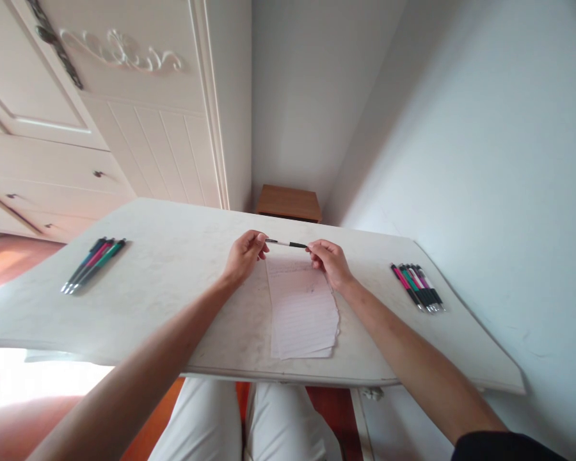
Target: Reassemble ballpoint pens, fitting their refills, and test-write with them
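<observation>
A thin pen (286,243) with a white barrel and a black grip is held level above the far end of a lined sheet of paper (303,314). My left hand (244,254) pinches its left end and my right hand (329,259) pinches its right, black end. Both hands have their fingers closed round the pen. The paper lies on a white table (173,282) straight in front of me, with faint writing near its top.
A few coloured pens (94,263) lie together on the table's left. Several more pens (418,287) lie in a row on its right. A white wardrobe stands at the left, a small wooden stand (289,202) behind the table, and a white wall along the right.
</observation>
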`<state>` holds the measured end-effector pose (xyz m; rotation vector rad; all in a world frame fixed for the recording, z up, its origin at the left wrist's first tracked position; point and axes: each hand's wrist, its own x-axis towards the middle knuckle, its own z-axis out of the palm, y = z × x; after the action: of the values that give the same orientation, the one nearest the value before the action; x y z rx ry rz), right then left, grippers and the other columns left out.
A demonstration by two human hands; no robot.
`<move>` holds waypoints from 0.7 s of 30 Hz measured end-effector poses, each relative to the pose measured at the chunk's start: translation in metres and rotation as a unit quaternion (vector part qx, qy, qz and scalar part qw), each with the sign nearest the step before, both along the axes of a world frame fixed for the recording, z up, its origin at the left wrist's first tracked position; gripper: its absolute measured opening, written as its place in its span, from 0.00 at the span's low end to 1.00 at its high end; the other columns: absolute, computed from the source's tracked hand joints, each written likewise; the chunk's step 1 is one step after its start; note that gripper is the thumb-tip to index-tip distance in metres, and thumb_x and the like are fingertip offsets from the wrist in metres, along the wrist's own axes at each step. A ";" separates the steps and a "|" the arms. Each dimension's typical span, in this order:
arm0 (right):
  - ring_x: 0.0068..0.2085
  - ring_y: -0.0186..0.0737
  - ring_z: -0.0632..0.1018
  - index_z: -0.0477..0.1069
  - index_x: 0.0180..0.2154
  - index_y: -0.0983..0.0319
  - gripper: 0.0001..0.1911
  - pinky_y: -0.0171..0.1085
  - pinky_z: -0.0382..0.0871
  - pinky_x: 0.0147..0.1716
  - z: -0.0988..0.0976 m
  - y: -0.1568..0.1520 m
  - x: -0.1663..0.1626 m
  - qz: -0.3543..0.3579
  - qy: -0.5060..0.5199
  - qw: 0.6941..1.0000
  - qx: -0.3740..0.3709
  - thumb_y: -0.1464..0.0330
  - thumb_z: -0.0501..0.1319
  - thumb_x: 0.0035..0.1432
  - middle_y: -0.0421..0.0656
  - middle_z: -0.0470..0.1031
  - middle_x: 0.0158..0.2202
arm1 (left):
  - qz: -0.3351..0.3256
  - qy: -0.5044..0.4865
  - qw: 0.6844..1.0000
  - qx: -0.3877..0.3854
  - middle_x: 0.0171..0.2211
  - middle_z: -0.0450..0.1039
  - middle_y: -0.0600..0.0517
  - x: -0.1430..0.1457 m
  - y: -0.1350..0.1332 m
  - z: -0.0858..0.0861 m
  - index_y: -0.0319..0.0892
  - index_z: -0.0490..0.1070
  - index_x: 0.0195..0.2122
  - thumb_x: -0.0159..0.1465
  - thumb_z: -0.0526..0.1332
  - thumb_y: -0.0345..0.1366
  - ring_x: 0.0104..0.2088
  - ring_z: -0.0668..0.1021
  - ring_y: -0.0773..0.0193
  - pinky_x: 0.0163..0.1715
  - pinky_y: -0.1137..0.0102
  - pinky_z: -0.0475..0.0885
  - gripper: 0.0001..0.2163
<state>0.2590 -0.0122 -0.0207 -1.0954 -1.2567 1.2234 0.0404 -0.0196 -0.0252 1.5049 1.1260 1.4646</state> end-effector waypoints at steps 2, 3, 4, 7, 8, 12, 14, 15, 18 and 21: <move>0.19 0.26 0.65 0.72 0.22 0.62 0.14 0.29 0.58 0.17 0.000 0.000 0.000 -0.001 -0.006 1.000 0.000 0.58 0.67 0.46 0.37 0.70 0.21 | 0.000 0.001 1.000 -0.001 0.24 0.72 0.52 0.000 0.000 0.000 0.40 0.69 0.33 0.61 0.58 0.55 0.21 0.71 0.68 0.22 0.72 0.65 0.20; 0.19 0.26 0.65 0.72 0.22 0.62 0.14 0.29 0.58 0.17 0.000 0.000 0.000 -0.001 -0.009 1.000 0.000 0.58 0.67 0.47 0.37 0.70 0.21 | -0.001 0.002 1.000 -0.002 0.24 0.72 0.52 0.000 0.000 0.000 0.40 0.69 0.33 0.61 0.58 0.55 0.21 0.71 0.68 0.22 0.72 0.65 0.20; 0.19 0.27 0.65 0.72 0.23 0.62 0.14 0.29 0.58 0.17 -0.001 0.000 0.000 -0.001 -0.011 1.000 0.001 0.59 0.67 0.47 0.37 0.69 0.21 | -0.001 0.003 1.000 -0.001 0.24 0.72 0.52 0.000 0.001 0.000 0.40 0.70 0.33 0.61 0.57 0.54 0.21 0.71 0.68 0.22 0.72 0.66 0.19; 0.19 0.26 0.65 0.72 0.22 0.62 0.12 0.29 0.58 0.17 -0.002 0.000 0.000 -0.006 -0.006 1.000 0.006 0.60 0.66 0.47 0.37 0.68 0.20 | -0.003 0.001 1.000 0.000 0.24 0.72 0.52 0.000 0.001 0.000 0.40 0.70 0.33 0.62 0.58 0.53 0.21 0.71 0.68 0.22 0.72 0.66 0.19; 0.19 0.26 0.65 0.72 0.22 0.62 0.12 0.29 0.58 0.18 -0.002 0.001 0.000 -0.009 -0.004 1.000 0.007 0.61 0.66 0.47 0.36 0.68 0.20 | -0.003 0.000 1.000 -0.001 0.24 0.72 0.52 0.000 0.001 0.000 0.40 0.70 0.33 0.62 0.58 0.53 0.21 0.71 0.68 0.22 0.72 0.66 0.18; 0.19 0.26 0.64 0.71 0.22 0.62 0.11 0.29 0.57 0.18 -0.003 0.002 0.000 -0.016 0.004 1.000 0.011 0.62 0.66 0.47 0.37 0.69 0.22 | -0.005 0.002 1.000 -0.005 0.24 0.72 0.52 0.000 0.002 -0.001 0.41 0.69 0.31 0.63 0.57 0.52 0.22 0.71 0.68 0.23 0.72 0.65 0.18; 0.19 0.26 0.64 0.71 0.22 0.62 0.11 0.29 0.57 0.18 -0.004 0.002 0.000 -0.016 0.007 1.000 0.015 0.62 0.66 0.47 0.37 0.69 0.22 | -0.005 0.005 1.000 -0.006 0.24 0.72 0.52 0.000 0.002 -0.001 0.41 0.68 0.31 0.63 0.57 0.52 0.22 0.70 0.68 0.23 0.72 0.65 0.17; 0.19 0.26 0.64 0.71 0.22 0.62 0.11 0.29 0.57 0.18 -0.005 0.003 0.000 -0.015 0.008 1.000 0.017 0.62 0.66 0.48 0.37 0.69 0.22 | -0.005 0.006 1.000 -0.006 0.24 0.71 0.52 0.000 0.002 -0.001 0.41 0.68 0.30 0.64 0.57 0.51 0.21 0.70 0.68 0.23 0.72 0.65 0.17; 0.19 0.26 0.64 0.72 0.23 0.62 0.10 0.29 0.57 0.19 -0.006 0.003 0.001 -0.011 0.009 1.000 0.024 0.63 0.65 0.49 0.36 0.67 0.20 | 0.000 0.016 1.000 -0.006 0.22 0.71 0.53 0.000 0.001 0.000 0.41 0.67 0.26 0.64 0.56 0.52 0.21 0.70 0.68 0.23 0.72 0.64 0.19; 0.19 0.26 0.64 0.72 0.24 0.62 0.09 0.29 0.57 0.20 -0.005 0.003 0.001 -0.013 0.008 1.000 0.027 0.64 0.65 0.50 0.35 0.66 0.20 | 0.004 0.025 1.000 -0.005 0.21 0.70 0.53 0.000 0.001 0.001 0.41 0.66 0.24 0.64 0.55 0.52 0.21 0.69 0.68 0.23 0.72 0.64 0.20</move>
<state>0.2598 -0.0092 -0.0261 -1.0566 -1.2524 1.1699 0.0405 -0.0191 -0.0239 1.5401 1.1685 1.4317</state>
